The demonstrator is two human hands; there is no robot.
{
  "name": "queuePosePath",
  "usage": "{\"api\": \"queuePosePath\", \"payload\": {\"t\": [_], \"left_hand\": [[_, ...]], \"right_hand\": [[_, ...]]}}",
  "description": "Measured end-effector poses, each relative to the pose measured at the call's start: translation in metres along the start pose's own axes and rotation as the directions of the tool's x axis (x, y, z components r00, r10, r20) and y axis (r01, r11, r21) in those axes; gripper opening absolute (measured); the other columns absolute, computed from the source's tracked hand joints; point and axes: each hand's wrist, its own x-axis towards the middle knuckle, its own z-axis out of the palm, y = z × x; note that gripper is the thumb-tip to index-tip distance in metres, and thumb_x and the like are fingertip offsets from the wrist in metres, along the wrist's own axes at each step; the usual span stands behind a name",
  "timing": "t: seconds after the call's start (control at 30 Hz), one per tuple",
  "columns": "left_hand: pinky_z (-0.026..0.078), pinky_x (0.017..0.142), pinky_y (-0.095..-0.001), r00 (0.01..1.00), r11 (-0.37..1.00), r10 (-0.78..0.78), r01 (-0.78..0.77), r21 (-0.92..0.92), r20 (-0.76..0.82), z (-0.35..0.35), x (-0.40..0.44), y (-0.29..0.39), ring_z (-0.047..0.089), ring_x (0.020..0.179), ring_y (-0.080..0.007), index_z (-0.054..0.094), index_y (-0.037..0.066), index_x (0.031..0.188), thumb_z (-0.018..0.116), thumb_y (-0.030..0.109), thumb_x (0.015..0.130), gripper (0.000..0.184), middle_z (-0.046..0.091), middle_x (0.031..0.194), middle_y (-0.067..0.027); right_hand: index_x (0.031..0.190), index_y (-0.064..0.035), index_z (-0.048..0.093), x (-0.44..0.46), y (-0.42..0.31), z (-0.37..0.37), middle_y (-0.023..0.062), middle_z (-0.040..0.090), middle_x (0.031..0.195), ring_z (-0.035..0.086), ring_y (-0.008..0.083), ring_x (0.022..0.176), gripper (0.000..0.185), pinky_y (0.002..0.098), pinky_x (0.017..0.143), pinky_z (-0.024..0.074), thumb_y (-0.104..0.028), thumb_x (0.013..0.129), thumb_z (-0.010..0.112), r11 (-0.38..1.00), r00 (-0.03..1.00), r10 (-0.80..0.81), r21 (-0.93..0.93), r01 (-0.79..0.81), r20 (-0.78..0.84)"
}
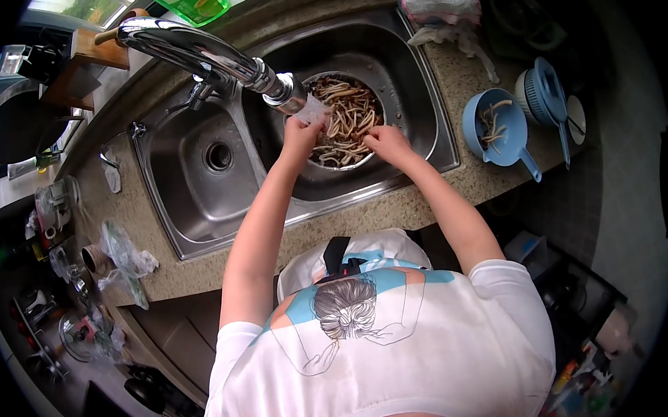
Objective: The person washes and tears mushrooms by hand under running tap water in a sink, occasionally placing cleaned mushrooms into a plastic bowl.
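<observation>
A round bowl (345, 167) sits in the right basin of the steel sink, filled with long, thin-stemmed brown mushrooms (353, 111). My left hand (302, 140) is at the bowl's left side, right under the faucet (190, 54), where water splashes over its fingers. Those fingers are closed together; what they grip is hidden by the water. At the bowl's right edge, my right hand (388, 144) pinches with thumb and fingertips against the mushrooms. Whatever lies in that pinch is too small to make out.
To the right on the counter stands a blue strainer (475, 137) with a few mushroom stems in it. Beside it is another blue handled strainer (546, 84). A green detergent bottle (193, 3) stands behind the faucet. Plastic bags (125, 253) lie at the left.
</observation>
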Motion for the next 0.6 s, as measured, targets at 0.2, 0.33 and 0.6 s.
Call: {"api": "queuePosePath", "payload": {"t": [0.2, 0.33, 0.6], "left_hand": [[0.037, 0.055, -0.0259, 0.97, 0.983, 0.114, -0.142, -0.119, -0.215, 0.008, 0.031, -0.007, 0.049, 0.063, -0.0106, 0.058, 0.005, 0.082, 0.06, 0.024, 0.082, 0.019, 0.055, 0.07, -0.0019], [0.036, 0.052, -0.0273, 0.969, 0.98, 0.08, -0.119, -0.162, -0.233, 0.014, 0.037, -0.01, 0.047, 0.057, -0.0106, 0.054, 0.008, 0.077, 0.058, 0.03, 0.085, 0.024, 0.052, 0.066, -0.0007], [0.026, 0.043, -0.0221, 0.985, 0.969, -0.029, -0.014, -0.249, -0.169, -0.004, 0.027, 0.0, 0.039, 0.047, -0.0079, 0.052, 0.01, 0.075, 0.052, 0.029, 0.088, 0.022, 0.049, 0.06, 0.0014]], "right_hand": [[0.08, -0.0087, 0.066, -0.014, 0.035, -0.008, 0.0136, 0.063, 0.088, 0.059, 0.0326, 0.082, 0.015, 0.0434, 0.071, 0.0471, -0.019, 0.076, 0.055, 0.912, 0.986, 0.13, -0.403, -0.077, 0.104], [0.077, -0.0079, 0.065, -0.005, 0.001, 0.027, 0.0122, 0.06, 0.08, 0.059, 0.0311, 0.082, 0.012, 0.0428, 0.069, 0.0475, -0.014, 0.072, 0.055, 0.939, 0.964, -0.224, -0.299, 0.172, -0.147], [0.08, -0.0071, 0.063, 0.026, -0.053, 0.102, 0.0115, 0.06, 0.083, 0.056, 0.0291, 0.087, 0.012, 0.0388, 0.073, 0.0473, -0.006, 0.071, 0.056, 0.819, 0.916, -0.382, -0.416, 0.396, 0.12]]}}
